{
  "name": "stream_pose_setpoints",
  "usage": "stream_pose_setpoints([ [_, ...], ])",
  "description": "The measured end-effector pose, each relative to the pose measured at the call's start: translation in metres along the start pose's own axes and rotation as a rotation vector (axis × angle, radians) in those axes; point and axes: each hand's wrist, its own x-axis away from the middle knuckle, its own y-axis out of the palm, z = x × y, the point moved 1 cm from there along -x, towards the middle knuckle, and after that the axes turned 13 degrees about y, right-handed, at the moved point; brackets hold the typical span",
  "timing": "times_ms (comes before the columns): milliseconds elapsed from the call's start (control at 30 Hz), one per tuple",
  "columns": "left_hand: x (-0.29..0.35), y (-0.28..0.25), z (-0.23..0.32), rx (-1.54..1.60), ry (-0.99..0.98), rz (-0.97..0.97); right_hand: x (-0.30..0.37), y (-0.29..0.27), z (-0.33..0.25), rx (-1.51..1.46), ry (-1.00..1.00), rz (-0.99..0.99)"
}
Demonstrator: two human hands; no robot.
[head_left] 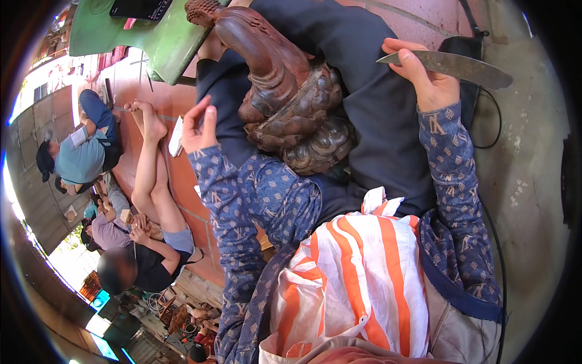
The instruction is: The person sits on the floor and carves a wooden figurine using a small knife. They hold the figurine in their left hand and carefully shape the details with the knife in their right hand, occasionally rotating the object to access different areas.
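A dark brown carved wooden statue (267, 79) leans between my legs, a seated robed figure on a petalled base. Its curled-hair head points toward the upper left. My right hand (427, 76), off to the right of the statue, grips a curved, pointed metal blade (467, 67) between thumb and fingers. The blade's tip points left. To the left of the statue, apart from it, my left hand (200, 124) is raised with thumb and forefinger spread and nothing visible in it.
A green plastic seat or stool (139, 42) at upper left bears a black phone (140, 7). Several people sit on the tiled floor at left, one with bare legs (154, 164) stretched toward me. A black cable (492, 242) runs along my right side. Clutter (188, 321) lies lower left.
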Motion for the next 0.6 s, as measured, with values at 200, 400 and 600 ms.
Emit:
stream_pose_setpoints([
  [200, 0.032, 0.031, 0.001, 0.187, -0.247, -0.119, 0.008, 0.037, 0.008, 0.295, -0.091, -0.276],
  [400, 0.038, 0.051, 0.003, 0.22, -0.233, -0.313, 0.006, 0.078, 0.026, 0.577, -0.001, -0.358],
  [600, 0.041, 0.052, -0.008, 0.23, -0.266, -0.314, 0.008, 0.08, 0.021, 0.681, -0.042, -0.381],
])
